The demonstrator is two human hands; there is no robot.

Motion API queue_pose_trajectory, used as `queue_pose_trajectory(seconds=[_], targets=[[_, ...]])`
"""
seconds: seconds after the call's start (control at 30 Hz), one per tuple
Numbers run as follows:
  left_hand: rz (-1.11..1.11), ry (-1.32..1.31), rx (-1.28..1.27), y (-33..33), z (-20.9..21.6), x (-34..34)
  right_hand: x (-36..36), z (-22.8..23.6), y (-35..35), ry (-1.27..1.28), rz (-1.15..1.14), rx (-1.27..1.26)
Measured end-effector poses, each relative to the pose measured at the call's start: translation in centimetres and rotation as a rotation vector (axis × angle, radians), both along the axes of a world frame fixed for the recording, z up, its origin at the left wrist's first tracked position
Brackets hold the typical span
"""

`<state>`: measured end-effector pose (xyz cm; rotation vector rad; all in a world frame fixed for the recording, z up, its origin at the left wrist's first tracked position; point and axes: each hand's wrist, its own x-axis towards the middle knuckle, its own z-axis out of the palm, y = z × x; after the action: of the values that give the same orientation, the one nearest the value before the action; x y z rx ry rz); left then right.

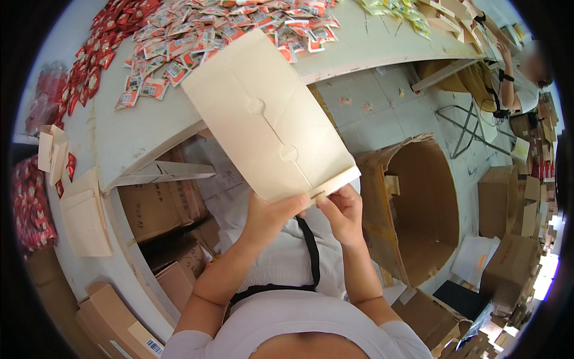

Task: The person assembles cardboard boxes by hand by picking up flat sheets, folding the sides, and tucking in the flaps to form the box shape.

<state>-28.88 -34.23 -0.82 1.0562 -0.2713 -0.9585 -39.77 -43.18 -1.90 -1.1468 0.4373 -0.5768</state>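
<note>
A cream-coloured cardboard box (272, 119) is held up in front of me, tilted, with its far end over the table edge. Its broad face shows a seam with two round tab locks. My left hand (274, 218) grips the near end, thumb pressed on the edge by a small slot. My right hand (344, 212) pinches the same end flap at its right part, thumb on top. The fingers beneath the box are hidden.
On the white table (335, 63) lie piles of orange-and-white sachets (179, 45) and red packets (95, 66). Flat cream cartons (86, 218) rest at the left. A large open cardboard box (412, 209) stands on the floor at right. Another person (520, 84) is at the far right.
</note>
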Motion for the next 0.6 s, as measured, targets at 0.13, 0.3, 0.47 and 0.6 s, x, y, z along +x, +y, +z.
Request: queue_pose_trajectory(seconds=[0.13,0.3,0.47,0.6], targets=[[-0.184,0.058,-0.002,0.4,-0.4,-0.6,-1.1,-1.8,0.4,0.111,-0.145,-0.239],[-0.223,0.186,-0.037,0.3,-0.1,-1.7,-0.7,-1.1,2.1,-0.022,-0.151,-0.197],[-0.219,0.056,0.042,0.2,-0.3,-1.6,0.0,-1.3,1.5,-0.131,-0.222,-0.039],[0.039,-0.592,0.005,-0.1,-3.4,-5.2,0.3,-1.0,0.4,0.08,-0.532,0.027]])
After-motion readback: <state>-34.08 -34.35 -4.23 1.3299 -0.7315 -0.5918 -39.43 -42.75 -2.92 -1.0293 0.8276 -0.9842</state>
